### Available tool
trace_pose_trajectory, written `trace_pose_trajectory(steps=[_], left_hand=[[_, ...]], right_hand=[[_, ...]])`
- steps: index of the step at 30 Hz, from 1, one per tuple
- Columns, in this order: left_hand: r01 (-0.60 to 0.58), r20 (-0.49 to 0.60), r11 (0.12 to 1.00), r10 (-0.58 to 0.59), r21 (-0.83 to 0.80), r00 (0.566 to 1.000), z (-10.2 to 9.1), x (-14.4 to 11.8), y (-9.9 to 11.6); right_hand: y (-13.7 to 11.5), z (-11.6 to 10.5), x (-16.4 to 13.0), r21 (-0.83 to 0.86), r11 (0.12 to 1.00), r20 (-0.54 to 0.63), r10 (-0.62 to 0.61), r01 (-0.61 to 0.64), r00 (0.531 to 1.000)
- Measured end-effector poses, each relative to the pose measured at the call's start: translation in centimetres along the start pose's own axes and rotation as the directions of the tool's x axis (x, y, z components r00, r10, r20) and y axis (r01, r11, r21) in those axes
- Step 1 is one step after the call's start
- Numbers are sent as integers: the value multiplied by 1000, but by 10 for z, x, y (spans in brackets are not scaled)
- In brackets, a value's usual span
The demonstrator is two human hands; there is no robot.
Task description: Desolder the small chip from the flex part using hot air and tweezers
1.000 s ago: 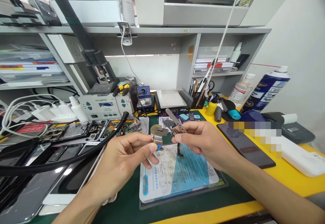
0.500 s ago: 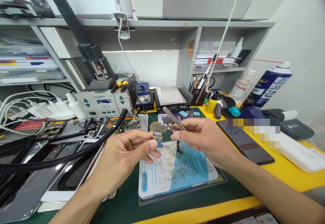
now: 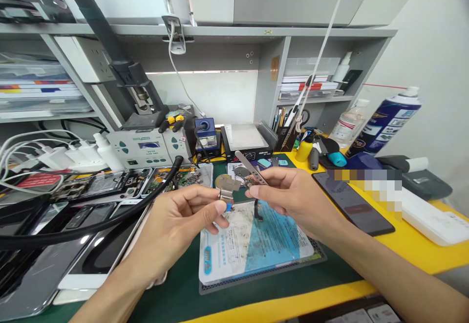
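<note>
Between the thumb and fingers of my left hand (image 3: 186, 210) is a small silvery flex cable (image 3: 226, 195), with a blue tab (image 3: 229, 207) at its lower end. My right hand (image 3: 289, 191) is closed on slim metal tweezers (image 3: 251, 167) with a row of holes; their rounded end points up and left. By the right fingertips, close to the cable, is a small dark cluster too fine to make out. Both hands hover over a blue-and-white printed pad (image 3: 252, 249). A short black strip (image 3: 258, 211) lies near the pad's far edge.
Phones and screens (image 3: 91, 245) are piled at the left, with a black hose (image 3: 120, 223) across them. A rework station (image 3: 146, 147) stands behind. At the right are a dark phone (image 3: 351, 203), a spray can (image 3: 384, 122) and a clear bottle (image 3: 348, 125).
The hands stay nearly in place with the same holds. The view has shifted slightly, and the tweezers and flex cable have moved only a little.
</note>
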State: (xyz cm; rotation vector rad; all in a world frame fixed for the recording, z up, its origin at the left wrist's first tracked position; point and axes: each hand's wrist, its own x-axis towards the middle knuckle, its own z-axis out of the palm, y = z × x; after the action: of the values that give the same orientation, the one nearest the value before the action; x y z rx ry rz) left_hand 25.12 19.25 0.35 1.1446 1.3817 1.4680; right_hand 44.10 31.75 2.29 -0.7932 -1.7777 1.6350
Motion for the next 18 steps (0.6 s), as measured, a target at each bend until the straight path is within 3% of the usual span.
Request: trace_pose_trajectory(steps=[18], left_hand=[[-48,29,999,48,19,998,-2,2,-5]], right_hand=[[3,-1,-1,-45,999,-7,-17,17,1000]])
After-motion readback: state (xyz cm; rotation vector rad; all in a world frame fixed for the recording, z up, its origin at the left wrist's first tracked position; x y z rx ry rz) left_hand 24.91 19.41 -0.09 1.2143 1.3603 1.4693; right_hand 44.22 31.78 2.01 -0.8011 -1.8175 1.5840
